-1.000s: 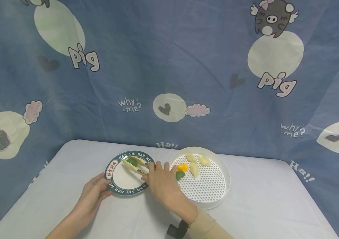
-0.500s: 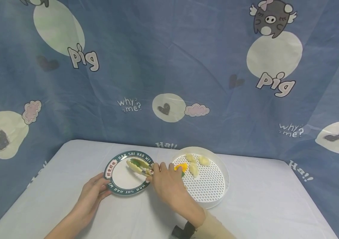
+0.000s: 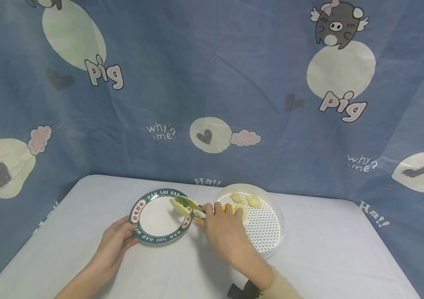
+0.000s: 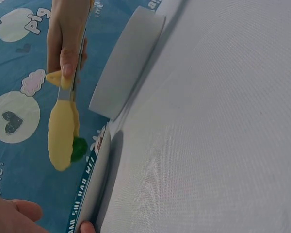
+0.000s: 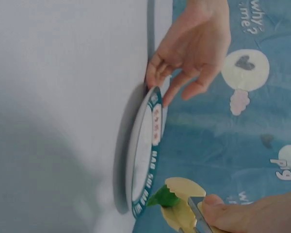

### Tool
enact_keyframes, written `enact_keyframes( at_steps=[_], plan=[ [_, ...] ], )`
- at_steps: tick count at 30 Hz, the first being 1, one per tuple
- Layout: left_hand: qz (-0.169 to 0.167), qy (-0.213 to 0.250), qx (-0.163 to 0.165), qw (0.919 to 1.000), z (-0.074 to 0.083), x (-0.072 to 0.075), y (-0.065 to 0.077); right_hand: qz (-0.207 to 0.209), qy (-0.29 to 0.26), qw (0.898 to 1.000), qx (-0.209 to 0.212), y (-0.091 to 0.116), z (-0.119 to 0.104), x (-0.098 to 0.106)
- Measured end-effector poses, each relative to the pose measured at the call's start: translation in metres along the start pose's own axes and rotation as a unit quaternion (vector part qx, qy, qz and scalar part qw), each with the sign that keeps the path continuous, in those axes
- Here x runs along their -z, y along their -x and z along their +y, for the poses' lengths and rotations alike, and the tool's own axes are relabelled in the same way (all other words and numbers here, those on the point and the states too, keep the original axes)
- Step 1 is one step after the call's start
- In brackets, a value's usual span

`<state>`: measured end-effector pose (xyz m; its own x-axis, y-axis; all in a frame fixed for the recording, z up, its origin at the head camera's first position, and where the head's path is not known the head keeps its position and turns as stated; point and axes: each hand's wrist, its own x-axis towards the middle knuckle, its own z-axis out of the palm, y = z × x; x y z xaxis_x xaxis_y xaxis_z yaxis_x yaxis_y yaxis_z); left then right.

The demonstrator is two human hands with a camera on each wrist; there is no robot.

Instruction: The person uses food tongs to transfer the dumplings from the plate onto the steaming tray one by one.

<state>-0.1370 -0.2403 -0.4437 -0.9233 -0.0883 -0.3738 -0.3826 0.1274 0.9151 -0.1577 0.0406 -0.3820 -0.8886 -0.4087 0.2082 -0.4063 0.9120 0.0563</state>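
My right hand (image 3: 227,230) grips a pair of tongs (image 4: 61,136) with yellow scalloped tips. Between those tips sits a small green dumpling-shaped piece (image 5: 164,197), partly covered by them. The tongs are raised over the right rim of a round white plate (image 3: 159,218) with a green lettered border. At the plate's left edge, my left hand (image 3: 112,245) holds the rim with its fingers; its thumb stands apart in the right wrist view. Nothing else lies on the plate.
Right of the plate stands a round white perforated steamer basket (image 3: 281,216), partly behind my right hand. Inside it are several pale yellow dumpling-shaped pieces (image 3: 254,201) and an orange one (image 3: 228,207). A blue patterned cloth (image 3: 212,83) hangs behind the white table (image 3: 331,249).
My right hand has moved to the right, carrying the tongs and the green piece from the plate's middle toward its right rim. The left hand and plate have stayed almost still.
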Motion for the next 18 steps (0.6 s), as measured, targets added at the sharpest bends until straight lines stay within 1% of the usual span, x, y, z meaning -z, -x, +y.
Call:
enact_keyframes(
  at_steps=[4,10,16,18],
  plan=[
    [-0.003,0.004,0.001,1.0,0.0,0.0,0.0,0.005,-0.013,1.0,-0.007,0.005,0.008,0.006],
    [-0.005,0.009,0.001,0.9999,-0.001,0.0,-0.001,-0.006,-0.037,0.999,-0.026,0.013,0.022,0.014],
    [-0.006,0.015,0.006,0.9998,0.0,0.0,-0.002,-0.01,-0.036,0.999,-0.037,0.018,0.036,0.02],
    [-0.007,0.014,0.005,0.9999,-0.001,0.001,-0.003,-0.004,-0.03,0.999,-0.038,0.02,0.041,0.022]
  ],
)
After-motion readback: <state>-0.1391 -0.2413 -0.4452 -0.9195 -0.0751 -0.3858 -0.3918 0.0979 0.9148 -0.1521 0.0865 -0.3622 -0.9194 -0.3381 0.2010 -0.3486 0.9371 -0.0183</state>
